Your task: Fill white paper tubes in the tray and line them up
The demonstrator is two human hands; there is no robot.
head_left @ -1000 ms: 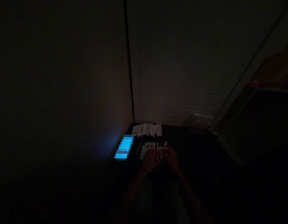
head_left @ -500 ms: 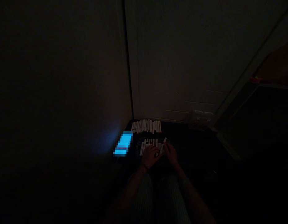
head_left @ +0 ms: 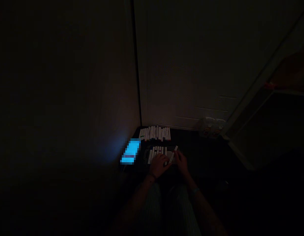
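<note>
The room is very dark. Between my hands lies a white marker (head_left: 173, 154), tilted up to the right. My right hand (head_left: 181, 163) is closed round its lower part. My left hand (head_left: 159, 165) rests with curled fingers on a case of white markers (head_left: 156, 153) and touches the held marker's lower end. A second row of white markers (head_left: 155, 133) lies further back by the wall. My knees in striped trousers show below the hands.
A glowing blue phone screen (head_left: 130, 151) lies left of the marker case. A clear plastic container (head_left: 211, 127) stands at the back right near the wall. A dark piece of furniture (head_left: 272, 131) fills the right side. Walls meet in a corner behind the markers.
The marker in my right hand has tilted a little further right, and its red end no longer shows. Both hands stay in the same spot.
</note>
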